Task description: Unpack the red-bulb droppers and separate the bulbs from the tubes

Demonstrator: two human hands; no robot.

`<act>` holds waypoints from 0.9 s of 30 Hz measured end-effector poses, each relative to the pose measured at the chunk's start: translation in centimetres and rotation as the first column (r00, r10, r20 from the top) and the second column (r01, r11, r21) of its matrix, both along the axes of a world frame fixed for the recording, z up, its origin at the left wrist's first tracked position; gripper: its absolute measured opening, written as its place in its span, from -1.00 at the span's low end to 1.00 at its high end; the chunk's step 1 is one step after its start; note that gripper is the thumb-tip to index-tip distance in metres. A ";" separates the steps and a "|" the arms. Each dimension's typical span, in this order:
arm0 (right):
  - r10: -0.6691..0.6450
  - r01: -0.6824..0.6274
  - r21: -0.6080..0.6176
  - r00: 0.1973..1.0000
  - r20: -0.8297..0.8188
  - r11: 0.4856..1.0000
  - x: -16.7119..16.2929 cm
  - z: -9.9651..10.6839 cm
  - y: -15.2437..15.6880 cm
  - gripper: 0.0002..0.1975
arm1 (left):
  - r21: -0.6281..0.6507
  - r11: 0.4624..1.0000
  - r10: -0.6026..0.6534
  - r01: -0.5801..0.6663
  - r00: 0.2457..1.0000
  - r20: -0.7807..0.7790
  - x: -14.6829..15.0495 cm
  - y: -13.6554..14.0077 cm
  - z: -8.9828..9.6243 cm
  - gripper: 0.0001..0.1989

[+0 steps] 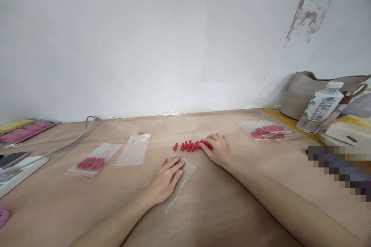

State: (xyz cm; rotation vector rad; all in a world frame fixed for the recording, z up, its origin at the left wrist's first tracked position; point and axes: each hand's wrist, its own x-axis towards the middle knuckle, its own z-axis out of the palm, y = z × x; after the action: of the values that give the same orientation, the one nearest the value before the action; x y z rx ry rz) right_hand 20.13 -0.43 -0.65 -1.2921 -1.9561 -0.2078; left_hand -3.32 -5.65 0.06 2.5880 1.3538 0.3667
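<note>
On the table, a row of droppers (189,146) with red bulbs and thin clear tubes lies with the bulbs toward me. My right hand (218,149) is at the row's right end, its fingers and thumb curled around some of the red bulbs and partly hiding them. My left hand (165,180) lies flat, fingers stretched, over a clear zip bag (185,170) just in front of the droppers. No droppers show inside the visible part of that bag. Left of it is a stack of flat zip bags (133,149).
Filled dropper bags (94,160) lie at left, and more bagged droppers (268,130) are piled at right. A bottle (321,108) and a beige container (297,94) stand at the back right. A grey cable (78,139), a phone (14,159) and pink-and-yellow packs (26,129) are at far left.
</note>
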 end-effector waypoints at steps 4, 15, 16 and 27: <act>0.342 -0.341 -0.062 0.939 0.023 0.938 -0.4 0.1 -2.9 -0.71 | -0.013 1.000 0.005 -0.004 1.000 0.008 0.2 -0.4 -0.1 -0.53; 0.633 -0.588 -0.329 0.773 0.040 0.739 0.0 0.6 -5.3 -0.62 | -0.064 0.962 0.272 -0.265 0.916 0.295 -1.1 1.1 0.3 -0.87; 0.634 -0.595 -0.319 0.772 0.029 0.738 0.0 0.5 -5.2 -0.63 | -0.101 0.959 0.284 -0.266 0.912 0.297 -1.3 1.1 0.4 -0.87; 0.517 -0.482 -0.308 0.855 0.041 0.821 0.2 -0.1 -5.7 -0.68 | -0.005 0.836 0.546 -0.548 0.832 0.104 -7.6 4.8 5.6 -0.89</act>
State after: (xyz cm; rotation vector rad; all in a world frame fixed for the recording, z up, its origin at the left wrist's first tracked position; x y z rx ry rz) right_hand 20.37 -6.16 -0.72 -0.8961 -2.4273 0.2782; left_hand -10.94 -0.83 5.65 2.1086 2.0489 0.5914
